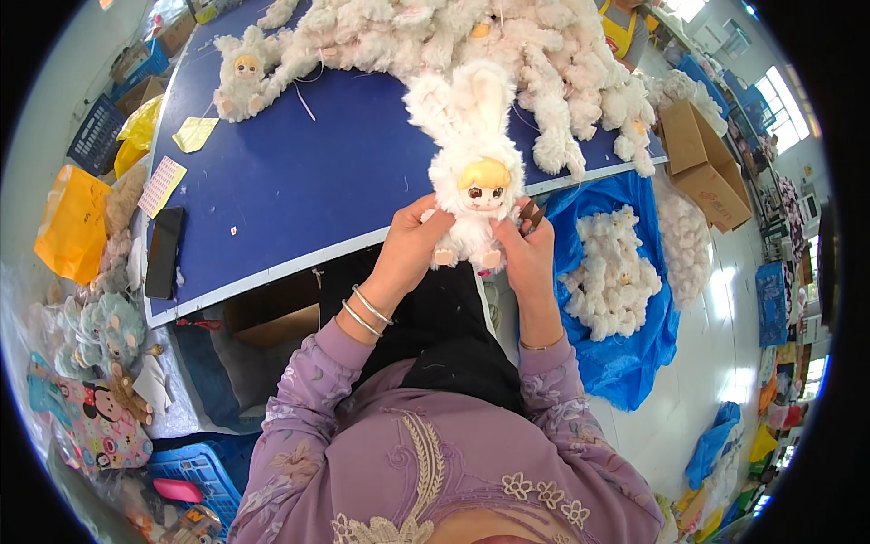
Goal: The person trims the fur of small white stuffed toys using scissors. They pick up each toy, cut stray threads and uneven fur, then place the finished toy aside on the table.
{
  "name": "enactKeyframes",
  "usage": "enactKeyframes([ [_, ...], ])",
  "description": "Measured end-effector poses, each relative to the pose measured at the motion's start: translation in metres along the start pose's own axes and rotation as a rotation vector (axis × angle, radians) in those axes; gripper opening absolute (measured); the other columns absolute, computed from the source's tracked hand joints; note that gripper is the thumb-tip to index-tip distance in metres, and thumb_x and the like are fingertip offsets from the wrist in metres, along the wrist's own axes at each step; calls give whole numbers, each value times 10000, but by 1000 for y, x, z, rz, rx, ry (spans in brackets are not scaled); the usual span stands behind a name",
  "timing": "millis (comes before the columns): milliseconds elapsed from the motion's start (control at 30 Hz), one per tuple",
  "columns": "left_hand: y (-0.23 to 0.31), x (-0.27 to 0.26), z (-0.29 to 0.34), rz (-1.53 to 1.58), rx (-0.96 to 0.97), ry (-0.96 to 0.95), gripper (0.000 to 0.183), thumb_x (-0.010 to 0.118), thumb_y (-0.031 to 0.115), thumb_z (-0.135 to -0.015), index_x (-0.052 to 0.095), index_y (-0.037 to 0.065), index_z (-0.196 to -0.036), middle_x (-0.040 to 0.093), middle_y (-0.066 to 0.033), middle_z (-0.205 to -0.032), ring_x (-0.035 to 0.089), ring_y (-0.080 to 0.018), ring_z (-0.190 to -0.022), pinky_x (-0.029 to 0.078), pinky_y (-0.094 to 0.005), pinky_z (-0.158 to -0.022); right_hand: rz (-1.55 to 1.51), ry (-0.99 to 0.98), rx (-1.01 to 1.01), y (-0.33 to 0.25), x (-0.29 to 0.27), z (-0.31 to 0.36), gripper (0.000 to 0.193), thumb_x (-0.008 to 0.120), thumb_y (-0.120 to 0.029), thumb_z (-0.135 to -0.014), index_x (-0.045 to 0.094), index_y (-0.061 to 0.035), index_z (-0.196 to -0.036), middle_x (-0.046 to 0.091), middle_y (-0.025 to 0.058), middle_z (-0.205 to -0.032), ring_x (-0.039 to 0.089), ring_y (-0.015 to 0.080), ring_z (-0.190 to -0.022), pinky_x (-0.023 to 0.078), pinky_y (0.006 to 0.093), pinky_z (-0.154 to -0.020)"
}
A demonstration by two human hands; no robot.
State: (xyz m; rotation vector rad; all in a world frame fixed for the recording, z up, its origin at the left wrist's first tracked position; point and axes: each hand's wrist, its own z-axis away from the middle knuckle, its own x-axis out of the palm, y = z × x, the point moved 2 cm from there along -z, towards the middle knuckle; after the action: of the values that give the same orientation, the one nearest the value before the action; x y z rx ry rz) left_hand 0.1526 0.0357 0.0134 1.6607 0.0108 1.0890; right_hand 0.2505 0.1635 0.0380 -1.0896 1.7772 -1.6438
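A fluffy white plush rabbit doll [478, 161] with long ears, a yellow fringe and a small doll face is held upright, facing me, at the table's near edge. My left hand [408, 243] is closed on its left side, thumb across the front of the body. On the other side my right hand [528, 249] grips the body too, thumb pressed near the belly. A small dark pointed tool [532, 215] sticks out from the right hand's fingers; its kind is mostly hidden. The doll's feet hang just above my lap.
Many similar plush dolls lie heaped on the blue table [299, 199]; one doll [243, 77] sits apart at far left. A black phone [165, 254] lies near the left edge. To the right, a blue bag [634, 363] holds more plush, beside a cardboard box [702, 163].
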Motion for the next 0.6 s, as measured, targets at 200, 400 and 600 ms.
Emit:
enactKeyframes([
  [200,-9,-7,-4,-69,-25,6,318,561,64,-907,585,-23,-1211,653,-47,-1021,624,-87,-860,512,-229,-742,-18,58,26,7,0,6,120,615,-37,-861,594,-13,-976,615,3,-888,544,40,-736,427,202,-607],
  [400,20,-2,10,-147,-4,-11,452,509,222,-969,454,22,-1370,553,-120,-1299,522,-234,-1205,474,-397,-931,129,491,-460,-45,-72,-14,71,587,-68,-901,606,-52,-968,573,35,-849,491,80,-662,395,229,-545],
  [600,25,-18,4,-168,11,58,383,512,226,-959,530,41,-1294,603,-99,-1237,557,-192,-1147,448,-312,-898,245,615,-280,-72,-125,-69,311,669,-213,-856,607,-3,-1076,658,75,-913,446,88,-499,379,230,-450],
])
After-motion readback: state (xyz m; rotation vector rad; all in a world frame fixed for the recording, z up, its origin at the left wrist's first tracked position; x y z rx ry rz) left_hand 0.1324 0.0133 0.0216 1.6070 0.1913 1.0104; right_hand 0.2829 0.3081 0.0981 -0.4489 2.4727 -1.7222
